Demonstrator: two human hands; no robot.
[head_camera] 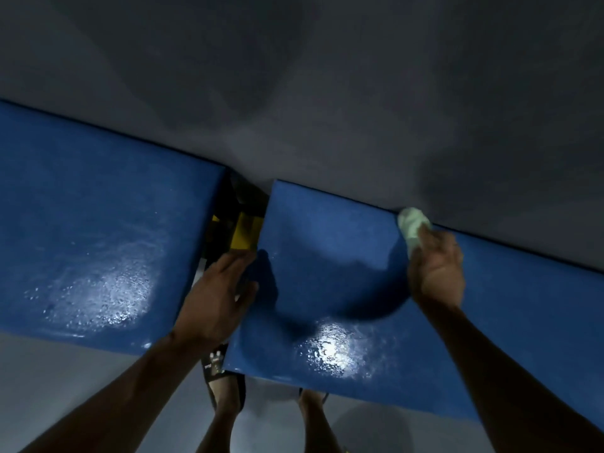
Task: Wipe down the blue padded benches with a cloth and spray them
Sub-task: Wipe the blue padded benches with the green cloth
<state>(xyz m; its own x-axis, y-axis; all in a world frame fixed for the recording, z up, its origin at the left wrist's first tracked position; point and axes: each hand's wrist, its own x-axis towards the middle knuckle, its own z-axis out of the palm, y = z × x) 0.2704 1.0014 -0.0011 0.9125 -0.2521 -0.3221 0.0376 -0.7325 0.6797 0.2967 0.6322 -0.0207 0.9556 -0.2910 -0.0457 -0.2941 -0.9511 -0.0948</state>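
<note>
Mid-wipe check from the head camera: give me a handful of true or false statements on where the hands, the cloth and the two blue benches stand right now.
1. The right hand holds the cloth at the far edge of the right bench, by the wall. True.
2. The left hand holds a spray bottle. False: it rests with fingers extended at the right bench's left edge, holding nothing that shows.
3. The two benches are pushed tight together. False: a gap with dark and yellow parts lies between the left bench and the right one.
4. Both benches show wet, shiny patches near their front edges. True.
5. The cloth is dark blue. False: it is pale, whitish green.
</note>
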